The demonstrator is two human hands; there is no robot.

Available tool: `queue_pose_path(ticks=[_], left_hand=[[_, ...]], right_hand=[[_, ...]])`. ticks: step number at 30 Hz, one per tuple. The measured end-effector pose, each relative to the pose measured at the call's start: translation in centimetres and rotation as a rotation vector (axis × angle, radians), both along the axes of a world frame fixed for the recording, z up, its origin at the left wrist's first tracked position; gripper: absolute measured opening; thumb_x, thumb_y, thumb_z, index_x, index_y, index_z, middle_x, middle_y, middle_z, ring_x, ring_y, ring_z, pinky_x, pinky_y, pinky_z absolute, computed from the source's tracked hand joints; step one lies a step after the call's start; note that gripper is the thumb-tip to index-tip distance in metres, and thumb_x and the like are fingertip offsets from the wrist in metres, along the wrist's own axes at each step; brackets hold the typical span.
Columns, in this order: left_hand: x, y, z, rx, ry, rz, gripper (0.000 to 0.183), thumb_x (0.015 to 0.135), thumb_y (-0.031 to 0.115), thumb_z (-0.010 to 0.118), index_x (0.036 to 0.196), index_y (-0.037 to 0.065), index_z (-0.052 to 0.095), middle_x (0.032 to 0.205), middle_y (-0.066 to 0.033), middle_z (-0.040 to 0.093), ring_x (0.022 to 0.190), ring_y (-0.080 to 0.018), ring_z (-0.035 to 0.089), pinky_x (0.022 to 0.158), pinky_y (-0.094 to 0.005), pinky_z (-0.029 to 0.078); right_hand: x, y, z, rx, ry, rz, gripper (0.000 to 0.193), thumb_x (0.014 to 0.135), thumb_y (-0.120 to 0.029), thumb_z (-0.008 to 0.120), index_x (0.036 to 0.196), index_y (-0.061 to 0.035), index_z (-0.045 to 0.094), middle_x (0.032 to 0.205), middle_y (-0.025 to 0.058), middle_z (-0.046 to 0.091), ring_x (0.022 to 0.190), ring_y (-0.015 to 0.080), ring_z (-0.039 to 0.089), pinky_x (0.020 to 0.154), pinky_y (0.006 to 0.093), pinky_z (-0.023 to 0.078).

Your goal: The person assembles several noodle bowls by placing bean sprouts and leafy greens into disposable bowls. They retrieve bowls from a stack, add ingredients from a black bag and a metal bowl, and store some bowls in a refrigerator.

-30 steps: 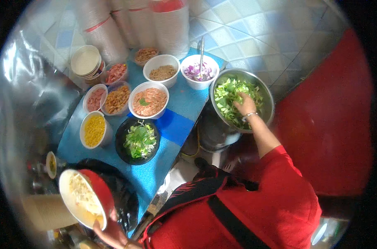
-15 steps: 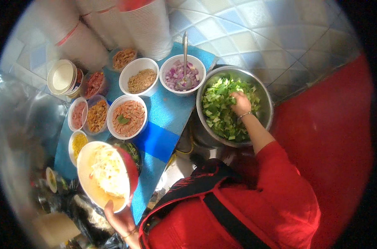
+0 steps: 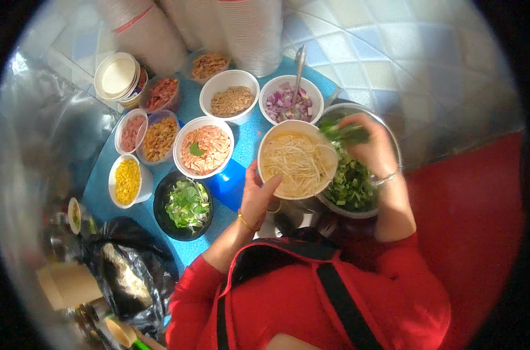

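Observation:
My left hand (image 3: 255, 197) grips a paper bowl (image 3: 293, 126) by its near left rim, thumb over the edge. Pale thin strands that look like bean sprouts (image 3: 294, 164) lie inside it. Just above the bowl's right rim, my right hand (image 3: 374, 144) is closed around a bunch of chopped leafy greens (image 3: 345, 134), slightly blurred. Below that hand stands a large metal bowl (image 3: 398, 146) with more chopped greens (image 3: 355, 185) in it; the paper bowl overlaps its left side.
On the blue table (image 3: 230, 233) stand tubs of chopped red onion (image 3: 279, 104) with a spoon, sausage slices (image 3: 205, 150), corn (image 3: 127, 182) and other toppings. A black bowl (image 3: 160, 219) holds greens. Stacked cups (image 3: 250, 41) line the tiled wall. A black plastic bag (image 3: 154, 256) lies lower left.
My left hand has brought the paper bowl right, from the table's near left to beside the metal bowl. My right hand has lifted out of the metal bowl with greens. The black bowl is now uncovered.

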State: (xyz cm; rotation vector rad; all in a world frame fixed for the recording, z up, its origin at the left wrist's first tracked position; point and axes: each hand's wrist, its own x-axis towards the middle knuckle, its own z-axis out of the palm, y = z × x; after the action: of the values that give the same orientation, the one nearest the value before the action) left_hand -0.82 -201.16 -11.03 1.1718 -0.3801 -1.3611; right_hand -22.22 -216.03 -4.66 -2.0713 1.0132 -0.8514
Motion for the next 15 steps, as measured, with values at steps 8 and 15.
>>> queue_pose_path(ticks=[8,15], left_hand=[[2.5,5.4,-1.1,-0.168,0.057,0.161,0.056,0.087,0.015,0.058,0.133,0.004,0.027,0.126,-0.0088,0.043,0.114,-0.0178,0.043,0.097,-0.0311,0.035],[6.7,14.2,0.4,-0.266,-0.038,0.438,0.055,0.087,0.017,0.059,0.132,0.006,0.029,0.125,-0.0074,0.044,0.111,-0.0163,0.044,0.093,-0.0300,0.037]], right_hand=[[11.2,3.3,3.1,-0.111,0.157,0.559,0.036,0.071,-0.009,0.065,0.106,-0.0076,0.061,0.105,0.0113,0.058,0.094,0.0232,0.056,0.081,0.0314,0.045],[16.5,7.5,5.3,-0.251,0.166,0.342,0.017,0.083,-0.018,0.056,0.091,-0.0043,0.062,0.080,0.0120,0.063,0.070,0.0225,0.062,0.065,0.0323,0.048]])
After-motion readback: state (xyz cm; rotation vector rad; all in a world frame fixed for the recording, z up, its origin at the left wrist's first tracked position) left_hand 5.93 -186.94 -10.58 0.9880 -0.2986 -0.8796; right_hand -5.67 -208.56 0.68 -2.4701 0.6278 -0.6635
